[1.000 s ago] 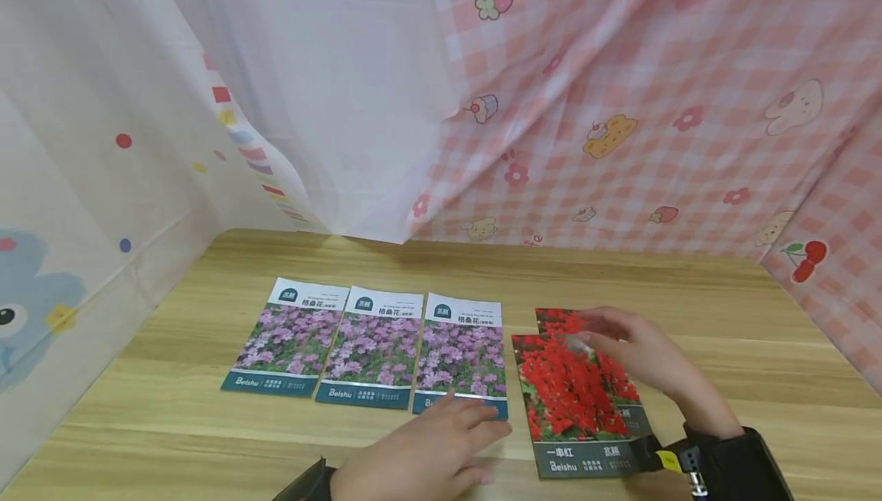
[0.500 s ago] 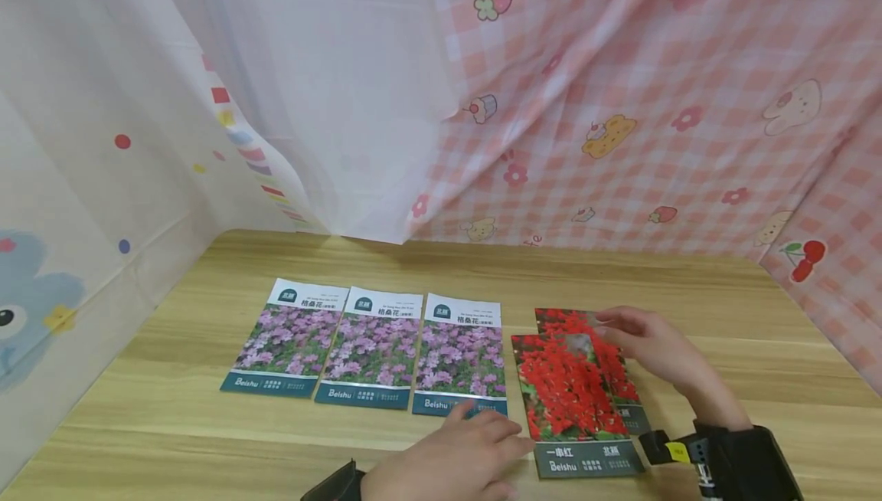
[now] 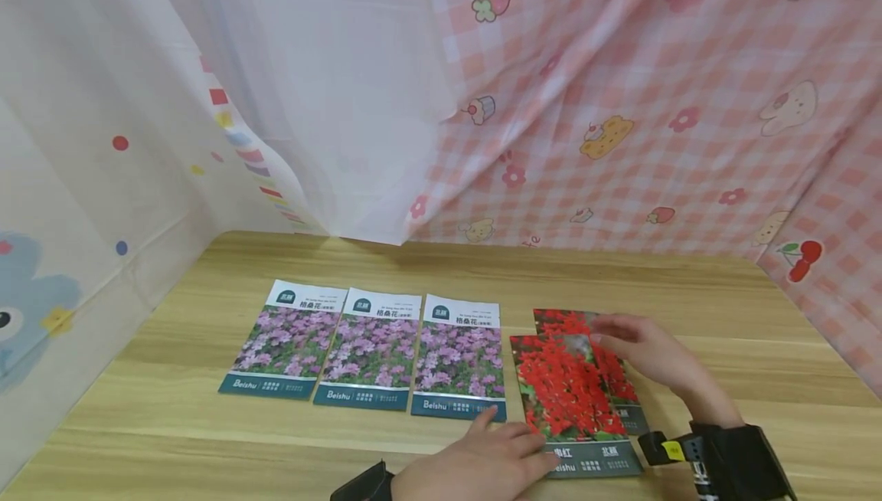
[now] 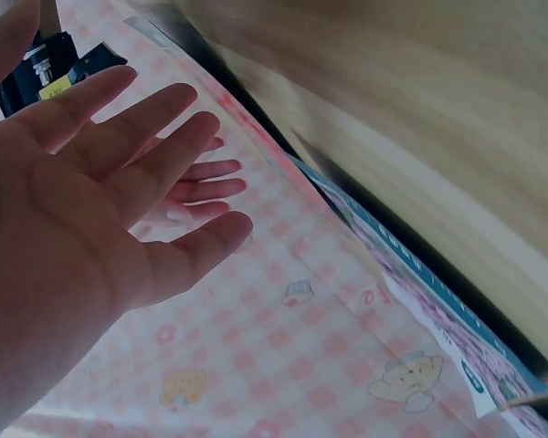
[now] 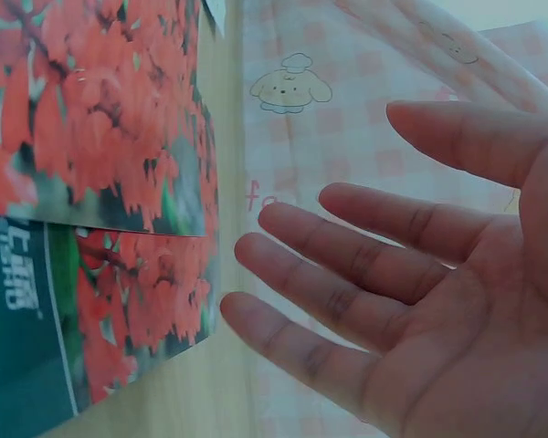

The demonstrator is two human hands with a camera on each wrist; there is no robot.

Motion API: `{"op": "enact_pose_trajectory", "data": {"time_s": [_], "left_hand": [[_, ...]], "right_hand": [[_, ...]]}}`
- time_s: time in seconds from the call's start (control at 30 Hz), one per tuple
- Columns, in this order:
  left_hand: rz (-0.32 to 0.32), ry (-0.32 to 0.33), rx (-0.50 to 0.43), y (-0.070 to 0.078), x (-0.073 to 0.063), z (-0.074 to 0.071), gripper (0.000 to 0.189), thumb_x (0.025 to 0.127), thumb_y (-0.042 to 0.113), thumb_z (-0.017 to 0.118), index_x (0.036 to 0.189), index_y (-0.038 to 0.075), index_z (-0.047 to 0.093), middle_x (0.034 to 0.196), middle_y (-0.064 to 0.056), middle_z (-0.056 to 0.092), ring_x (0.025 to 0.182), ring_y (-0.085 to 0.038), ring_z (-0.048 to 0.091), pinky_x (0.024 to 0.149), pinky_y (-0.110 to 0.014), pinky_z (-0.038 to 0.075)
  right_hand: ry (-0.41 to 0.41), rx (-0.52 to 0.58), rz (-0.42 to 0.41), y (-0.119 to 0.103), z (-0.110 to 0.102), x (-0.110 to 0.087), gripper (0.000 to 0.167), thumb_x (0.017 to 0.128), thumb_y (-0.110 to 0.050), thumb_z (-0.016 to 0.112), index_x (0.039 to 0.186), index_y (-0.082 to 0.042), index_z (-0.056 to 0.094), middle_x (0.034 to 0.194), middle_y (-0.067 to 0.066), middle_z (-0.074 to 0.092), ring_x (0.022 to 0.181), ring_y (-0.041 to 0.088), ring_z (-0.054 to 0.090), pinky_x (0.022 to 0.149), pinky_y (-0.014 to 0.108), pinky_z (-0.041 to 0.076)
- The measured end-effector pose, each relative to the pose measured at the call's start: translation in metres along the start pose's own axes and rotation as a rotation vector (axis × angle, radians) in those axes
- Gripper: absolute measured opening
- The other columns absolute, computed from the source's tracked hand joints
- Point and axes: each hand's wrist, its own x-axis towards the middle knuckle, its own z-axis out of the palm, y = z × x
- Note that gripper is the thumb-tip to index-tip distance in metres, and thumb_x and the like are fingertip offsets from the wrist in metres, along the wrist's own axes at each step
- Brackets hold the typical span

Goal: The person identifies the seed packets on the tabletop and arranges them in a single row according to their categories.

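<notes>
Two red-flower seed packets lie on the table in the head view, the front packet (image 3: 572, 394) overlapping the rear packet (image 3: 623, 386). My left hand (image 3: 475, 466) reaches over the front packet's lower left corner; whether it presses there cannot be told. In the left wrist view its fingers (image 4: 155, 146) are spread and straight. Beside the rear packet's upper right edge is my right hand (image 3: 654, 355), palm toward it. Its fingers (image 5: 320, 283) look extended in the right wrist view, holding nothing. Both red packets also show there.
Three purple-flower seed packets, the left one (image 3: 285, 340), the middle one (image 3: 367, 348) and the right one (image 3: 459, 355), lie in a row at left. A wooden table (image 3: 172, 440) carries everything. A pink checked cloth (image 3: 537, 141) hangs behind.
My left hand has moved right, onto the front red packet's lower corner. My right hand has shifted right off the red packets, to the rear one's edge. The packets stay about where they were.
</notes>
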Motion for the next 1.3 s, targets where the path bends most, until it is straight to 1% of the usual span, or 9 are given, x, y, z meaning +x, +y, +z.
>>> {"op": "enact_pose_trajectory", "data": {"time_s": [0.13, 0.23, 0.33, 0.47, 0.6, 0.8, 1.0, 1.13, 1.3], "left_hand": [[0.011, -0.033, 0.006, -0.001, 0.005, 0.005, 0.058, 0.089, 0.055, 0.044, 0.138, 0.024, 0.040, 0.140, 0.006, 0.037, 0.129, -0.011, 0.031, 0.102, -0.049, 0.027], [0.002, -0.057, -0.036, -0.002, 0.007, 0.008, 0.056, 0.090, 0.053, 0.044, 0.138, 0.024, 0.040, 0.140, 0.006, 0.037, 0.128, -0.009, 0.031, 0.102, -0.049, 0.027], [-0.017, -0.083, -0.079, -0.003, 0.007, 0.010, 0.056, 0.090, 0.052, 0.045, 0.138, 0.024, 0.041, 0.141, 0.007, 0.036, 0.129, -0.008, 0.031, 0.103, -0.049, 0.024], [-0.024, -0.097, -0.096, -0.003, 0.006, 0.010, 0.056, 0.089, 0.052, 0.047, 0.137, 0.024, 0.042, 0.141, 0.006, 0.037, 0.129, -0.009, 0.031, 0.104, -0.049, 0.023], [-0.025, -0.094, -0.080, -0.002, 0.006, 0.010, 0.056, 0.089, 0.051, 0.049, 0.137, 0.024, 0.043, 0.141, 0.005, 0.037, 0.129, -0.010, 0.031, 0.103, -0.050, 0.023], [-0.039, -0.104, -0.072, -0.002, 0.006, 0.012, 0.056, 0.088, 0.052, 0.049, 0.136, 0.025, 0.043, 0.142, 0.005, 0.036, 0.130, -0.009, 0.029, 0.104, -0.051, 0.022], [-0.024, -0.108, -0.057, -0.003, 0.006, 0.012, 0.055, 0.089, 0.052, 0.047, 0.136, 0.024, 0.043, 0.142, 0.005, 0.035, 0.130, -0.008, 0.028, 0.104, -0.052, 0.021], [-0.018, -0.115, -0.026, -0.002, 0.006, 0.012, 0.055, 0.089, 0.052, 0.047, 0.136, 0.023, 0.044, 0.142, 0.005, 0.035, 0.130, -0.008, 0.027, 0.103, -0.051, 0.022], [-0.007, -0.126, -0.031, -0.002, 0.006, 0.011, 0.055, 0.089, 0.051, 0.048, 0.136, 0.022, 0.044, 0.142, 0.004, 0.035, 0.130, -0.008, 0.027, 0.103, -0.052, 0.022]], "right_hand": [[-0.012, 0.021, 0.017, 0.003, 0.003, 0.001, 0.046, 0.093, -0.023, 0.053, 0.126, 0.009, 0.046, 0.119, 0.025, 0.053, 0.107, 0.036, 0.052, 0.082, 0.044, 0.048], [-0.022, 0.030, 0.053, 0.004, 0.005, 0.001, 0.045, 0.093, -0.020, 0.053, 0.126, 0.010, 0.046, 0.118, 0.026, 0.054, 0.103, 0.034, 0.054, 0.080, 0.042, 0.049], [-0.017, 0.045, 0.094, 0.005, 0.008, 0.002, 0.043, 0.093, -0.016, 0.053, 0.124, 0.011, 0.046, 0.114, 0.025, 0.055, 0.093, 0.028, 0.058, 0.074, 0.039, 0.051], [-0.007, 0.076, 0.133, 0.009, 0.011, 0.004, 0.039, 0.091, -0.011, 0.054, 0.119, 0.014, 0.048, 0.103, 0.022, 0.059, 0.080, 0.023, 0.059, 0.065, 0.036, 0.053], [0.000, 0.086, 0.190, 0.011, 0.012, 0.005, 0.039, 0.089, -0.009, 0.057, 0.115, 0.018, 0.046, 0.092, 0.017, 0.058, 0.072, 0.021, 0.057, 0.060, 0.036, 0.054], [-0.001, 0.092, 0.293, 0.011, 0.013, 0.006, 0.045, 0.087, -0.010, 0.059, 0.117, 0.019, 0.043, 0.074, 0.011, 0.055, 0.060, 0.018, 0.055, 0.054, 0.034, 0.053], [-0.014, 0.122, 0.310, 0.016, 0.015, 0.006, 0.038, 0.086, -0.010, 0.060, 0.111, 0.015, 0.049, 0.069, 0.008, 0.055, 0.057, 0.017, 0.055, 0.052, 0.032, 0.052], [-0.020, 0.131, 0.304, 0.019, 0.016, 0.006, 0.024, 0.084, -0.008, 0.062, 0.099, 0.009, 0.056, 0.069, 0.007, 0.054, 0.058, 0.017, 0.054, 0.052, 0.032, 0.051], [-0.033, 0.140, 0.283, 0.021, 0.017, 0.005, 0.016, 0.082, -0.007, 0.064, 0.088, 0.005, 0.056, 0.066, 0.005, 0.052, 0.056, 0.016, 0.052, 0.050, 0.031, 0.050]]}}
